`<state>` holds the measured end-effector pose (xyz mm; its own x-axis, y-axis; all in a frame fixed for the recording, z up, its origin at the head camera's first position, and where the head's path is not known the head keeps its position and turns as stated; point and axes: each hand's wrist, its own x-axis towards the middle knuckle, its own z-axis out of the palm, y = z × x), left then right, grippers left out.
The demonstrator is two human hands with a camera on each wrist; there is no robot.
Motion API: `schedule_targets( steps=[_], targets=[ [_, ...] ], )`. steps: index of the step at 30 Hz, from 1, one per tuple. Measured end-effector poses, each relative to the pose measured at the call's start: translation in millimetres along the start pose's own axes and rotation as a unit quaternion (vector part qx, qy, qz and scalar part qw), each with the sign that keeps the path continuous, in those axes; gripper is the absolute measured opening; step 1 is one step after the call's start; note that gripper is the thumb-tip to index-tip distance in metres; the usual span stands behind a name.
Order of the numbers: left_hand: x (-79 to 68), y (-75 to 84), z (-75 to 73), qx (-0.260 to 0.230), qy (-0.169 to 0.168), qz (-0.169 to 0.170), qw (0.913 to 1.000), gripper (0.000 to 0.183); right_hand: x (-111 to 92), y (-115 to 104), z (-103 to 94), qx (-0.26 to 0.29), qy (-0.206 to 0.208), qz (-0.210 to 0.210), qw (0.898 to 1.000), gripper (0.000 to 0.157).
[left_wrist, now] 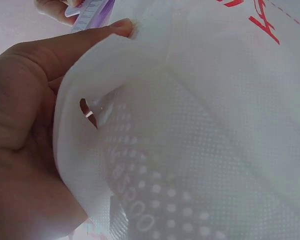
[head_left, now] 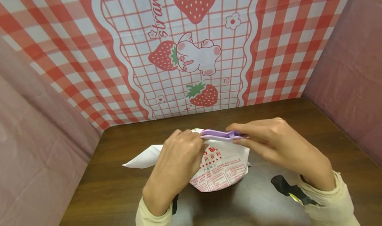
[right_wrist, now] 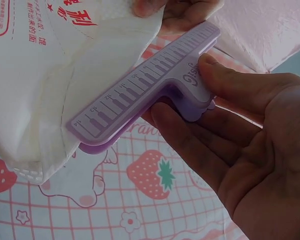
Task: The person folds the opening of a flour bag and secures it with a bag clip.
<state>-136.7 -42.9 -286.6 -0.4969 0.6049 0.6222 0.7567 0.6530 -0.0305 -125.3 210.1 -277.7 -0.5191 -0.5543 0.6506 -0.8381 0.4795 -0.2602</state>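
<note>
A white bag (head_left: 221, 178) with red printing stands on the table in front of me. My left hand (head_left: 179, 156) grips its gathered upper part, and the left wrist view shows the thumb pressed on the white woven material (left_wrist: 215, 125). A white pointed flap (head_left: 146, 157) sticks out left of that hand. My right hand (head_left: 277, 143) pinches a purple bag clip (right_wrist: 140, 82) by its handle tabs, thumb on one side and fingers on the other. The clip's long ruler-marked bar lies along the bag's top edge, its far end beside the left fingers.
The brown wooden table (head_left: 113, 173) runs under the bag. Behind it hangs a red-and-white checked cloth (head_left: 286, 47) with strawberries, and pink cloths (head_left: 343, 86) hang at both sides. Dark straps (head_left: 286, 186) hang near the right sleeve.
</note>
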Motion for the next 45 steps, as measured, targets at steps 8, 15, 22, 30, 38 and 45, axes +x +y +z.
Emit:
schedule_targets(
  steps=[8,15,22,30,38,45],
  targets=[
    [-2.1,0.5,0.4,0.005,-0.013,-0.008,0.9999,0.011,2.2,-0.4,2.2,-0.005,0.004,-0.006,1.0,0.027],
    [-3.5,4.9,3.2,0.045,-0.073,-0.032,0.9958,0.024,4.3,0.3,5.9,-0.019,0.021,-0.018,0.999,0.042],
    [-5.4,2.6,2.2,0.022,-0.1,-0.044,0.9938,0.027,4.0,2.0,8.4,-0.02,0.018,-0.01,1.0,0.038],
    [-9.8,3.3,-3.0,0.021,-0.113,-0.051,0.992,0.048,5.7,0.7,6.2,-0.012,0.035,-0.009,0.999,0.035],
    [-9.2,4.3,-2.9,0.025,-0.125,-0.062,0.99,0.04,4.0,1.2,4.1,-0.015,0.042,0.008,0.999,0.029],
    [-8.1,3.8,-0.7,0.031,-0.117,-0.066,0.9905,0.03,3.0,1.7,1.3,-0.033,0.076,0.006,0.997,0.041]
  ],
)
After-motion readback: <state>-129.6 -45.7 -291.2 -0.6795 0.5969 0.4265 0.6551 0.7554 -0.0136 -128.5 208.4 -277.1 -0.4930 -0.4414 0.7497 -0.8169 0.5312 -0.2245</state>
